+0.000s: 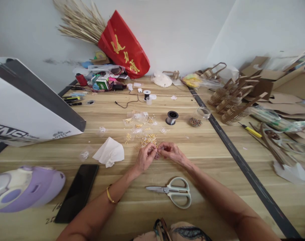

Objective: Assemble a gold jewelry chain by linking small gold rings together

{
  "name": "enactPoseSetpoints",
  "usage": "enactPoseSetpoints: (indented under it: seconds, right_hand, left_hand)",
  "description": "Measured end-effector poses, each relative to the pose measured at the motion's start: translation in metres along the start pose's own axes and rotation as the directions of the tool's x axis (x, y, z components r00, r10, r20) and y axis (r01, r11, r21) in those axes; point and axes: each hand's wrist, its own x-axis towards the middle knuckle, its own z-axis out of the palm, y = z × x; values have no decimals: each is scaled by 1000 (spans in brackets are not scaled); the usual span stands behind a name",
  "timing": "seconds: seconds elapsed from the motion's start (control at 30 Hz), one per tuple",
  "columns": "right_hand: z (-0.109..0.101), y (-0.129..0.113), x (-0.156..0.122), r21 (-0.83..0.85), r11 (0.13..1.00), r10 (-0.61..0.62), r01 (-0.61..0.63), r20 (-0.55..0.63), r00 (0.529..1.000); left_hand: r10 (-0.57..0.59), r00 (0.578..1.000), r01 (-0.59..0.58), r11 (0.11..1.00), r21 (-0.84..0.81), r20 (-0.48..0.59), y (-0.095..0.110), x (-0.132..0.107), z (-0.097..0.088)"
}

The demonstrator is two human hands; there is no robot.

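Note:
My left hand (146, 156) and my right hand (170, 151) meet over the table, fingertips pinched close together. Between them is something small that I cannot make out. Just beyond the fingers lies a loose pile of gold and silver beads (148, 139). Small clear bags of findings (138, 122) spread behind that pile. Closer to my body, scissors with pale handles (179, 192) lie flat between my forearms, their blades pointing left. A spool of fine wire (172, 117) stands past my right hand.
Left of my hands are a crumpled tissue (109, 152), a black phone (78, 192) and a purple-and-white appliance (34, 189). A jar of beads (199, 117) lies tipped at the right, near small woven baskets (232, 103). A red bag (124, 47) leans on the wall.

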Motion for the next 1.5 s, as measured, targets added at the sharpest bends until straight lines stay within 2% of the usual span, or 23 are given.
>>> enactPoseSetpoints:
  seconds: [0.23,0.4,0.63,0.87,1.13,1.33,1.5]
  right_hand:
    - [-4,-6,0,29,1000,7,-6,-32,999]
    - [-6,-7,1,133,991,-5,12,-58,998]
    - [-5,1,2,199,979,-29,53,-122,992]
    - [-4,-5,1,204,976,-40,80,-192,981]
    - [-6,1,2,224,969,-57,108,-224,973]
    - [-7,2,3,203,973,-54,111,-266,963]
    - [-9,-3,1,173,976,-85,130,-245,966]
  left_hand:
    - [-89,996,90,982,-163,13,9,2,-1]
    - [-83,996,91,969,-230,42,1,7,-2]
    - [-111,992,120,967,-223,52,-11,10,-1]
    - [-159,986,166,950,-266,51,-8,10,-1]
    - [-191,981,191,940,-283,27,-8,11,-2]
    - [-174,981,191,939,-287,85,-11,12,-3]
    - [-173,981,188,950,-248,82,-8,12,-4]
